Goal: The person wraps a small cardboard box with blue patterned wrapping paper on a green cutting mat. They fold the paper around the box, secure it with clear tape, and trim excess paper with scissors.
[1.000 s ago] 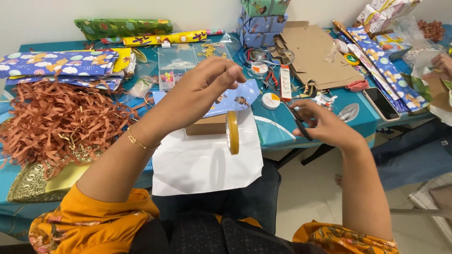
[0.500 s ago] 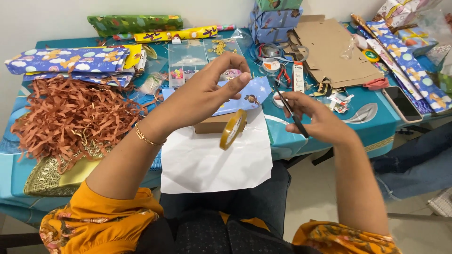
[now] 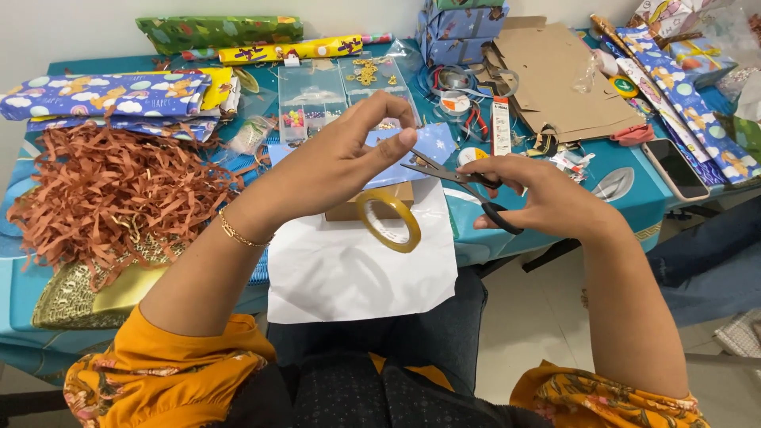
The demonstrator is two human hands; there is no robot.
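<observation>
Two hands raised: left hand [image 3: 349, 154] pinches tape, roll [image 3: 388, 220] dangling below.

Both arms are bare from just below the shoulder to the fingertips. The sleeves are short and orange — patterned with small darker floral marks — one near left, one near right. A thin gold chain bracelet [image 3: 238, 235] circles the left wrist. Between the sleeves lies dark, finely dotted fabric over the lap.

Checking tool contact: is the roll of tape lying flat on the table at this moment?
No. The tape roll hangs in the air below the left hand, beside the scissors held in the right hand.
</observation>
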